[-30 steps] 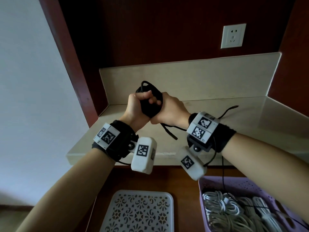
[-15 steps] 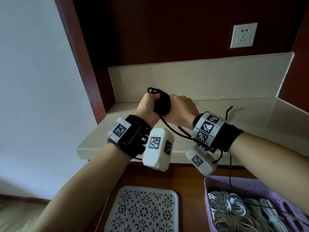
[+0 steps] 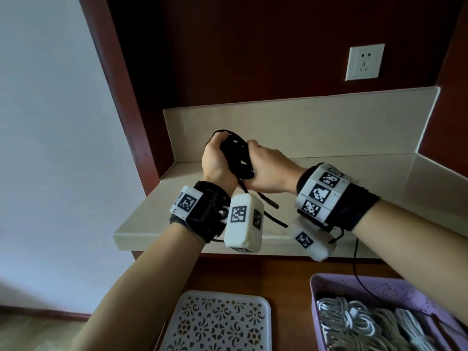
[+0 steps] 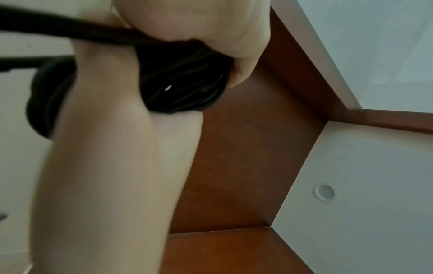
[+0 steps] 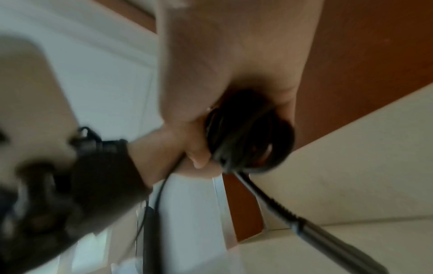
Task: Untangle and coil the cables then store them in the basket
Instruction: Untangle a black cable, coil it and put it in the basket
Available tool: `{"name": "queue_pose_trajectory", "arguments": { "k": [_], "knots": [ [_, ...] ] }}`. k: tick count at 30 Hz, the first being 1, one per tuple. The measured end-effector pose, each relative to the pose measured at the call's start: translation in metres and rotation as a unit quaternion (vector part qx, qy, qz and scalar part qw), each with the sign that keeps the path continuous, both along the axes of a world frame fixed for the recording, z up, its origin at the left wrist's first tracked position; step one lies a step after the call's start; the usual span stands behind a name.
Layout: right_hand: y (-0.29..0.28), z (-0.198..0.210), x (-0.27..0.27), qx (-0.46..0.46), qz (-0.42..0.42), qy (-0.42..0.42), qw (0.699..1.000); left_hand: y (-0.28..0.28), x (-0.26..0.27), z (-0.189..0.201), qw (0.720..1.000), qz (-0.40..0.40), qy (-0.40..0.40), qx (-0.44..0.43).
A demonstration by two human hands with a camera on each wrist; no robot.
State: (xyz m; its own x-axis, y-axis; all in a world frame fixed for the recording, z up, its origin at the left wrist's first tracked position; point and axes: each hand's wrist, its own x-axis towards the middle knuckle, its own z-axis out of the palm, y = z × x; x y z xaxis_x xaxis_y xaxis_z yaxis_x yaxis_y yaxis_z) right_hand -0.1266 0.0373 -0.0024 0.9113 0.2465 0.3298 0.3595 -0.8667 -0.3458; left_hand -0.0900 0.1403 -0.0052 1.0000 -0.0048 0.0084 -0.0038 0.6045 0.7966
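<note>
While both hands are up over the counter [image 3: 329, 173], the head cam shows the black cable coil [image 3: 236, 158] squeezed between them. L hand [image 3: 215, 163] is curled round the coil's left side, R hand [image 3: 268, 171] is curled round its right side. A loose end w/ a plug [image 3: 268, 201] hangs down from the coil, just above the counter. In front of the counter, lower down, sits the purple basket [image 3: 379, 287] w/ white cables [image 3: 354, 323] coiled inside. A white tray [image 3: 220, 323] w/ cut-out patterns is left of the basket. A wall socket [image 3: 364, 62] is high above the counter.

L wrist cam: fingers [image 4: 243, 37] wrap the black coil [image 4: 182, 81] tight; a strand runs off to the left edge.

R wrist cam, blurry: R hand [image 5: 225, 64] grips the coil [image 5: 250, 140] from above, L hand's fingers [image 5: 196, 153] press on it too. The plug end [image 5: 328, 237] sticks out toward the counter [image 5: 351, 166].
</note>
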Motion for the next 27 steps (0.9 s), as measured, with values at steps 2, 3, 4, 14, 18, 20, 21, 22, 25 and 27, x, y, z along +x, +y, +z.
{"name": "queue_pose_trajectory", "arguments": {
  "k": [2, 3, 4, 14, 18, 20, 21, 22, 25, 27],
  "knots": [
    [-0.004, 0.005, -0.001, 0.098, 0.055, 0.101, 0.988, 0.003, 0.003, 0.0, 1.0, 0.02, -0.011, 0.0],
    [-0.004, 0.006, -0.001, 0.129, 0.072, 0.122, 0.982, 0.003, 0.003, 0.001, 1.0, 0.026, -0.016, -0.001],
    [-0.003, 0.008, 0.0, 0.123, 0.073, 0.113, 0.983, 0.003, 0.003, 0.001, 0.999, 0.031, -0.013, -0.001],
    [0.007, -0.011, 0.004, -0.098, -0.125, -0.136, 0.978, 0.002, 0.004, -0.001, 0.996, -0.087, -0.017, -0.022],
    [-0.007, 0.0, 0.003, -0.136, -0.112, -0.154, 0.972, 0.011, 0.006, -0.001, 0.991, -0.112, -0.059, 0.041],
    [-0.015, 0.008, 0.003, -0.189, -0.111, -0.164, 0.962, 0.023, 0.01, 0.003, 0.979, -0.067, -0.126, 0.148],
    [-0.019, 0.012, 0.002, -0.209, -0.112, -0.163, 0.958, 0.03, 0.01, 0.007, 0.954, -0.048, -0.166, 0.244],
    [-0.023, 0.014, 0.001, -0.218, -0.111, -0.159, 0.956, 0.035, 0.01, 0.011, 0.904, -0.048, -0.209, 0.369],
    [-0.025, 0.018, -0.003, -0.233, -0.101, -0.154, 0.955, 0.032, 0.0, 0.021, 0.627, -0.035, -0.309, 0.715],
    [-0.021, 0.019, -0.007, -0.246, -0.092, -0.15, 0.953, 0.022, -0.008, 0.024, 0.502, 0.012, -0.33, 0.8]
  ]
}}
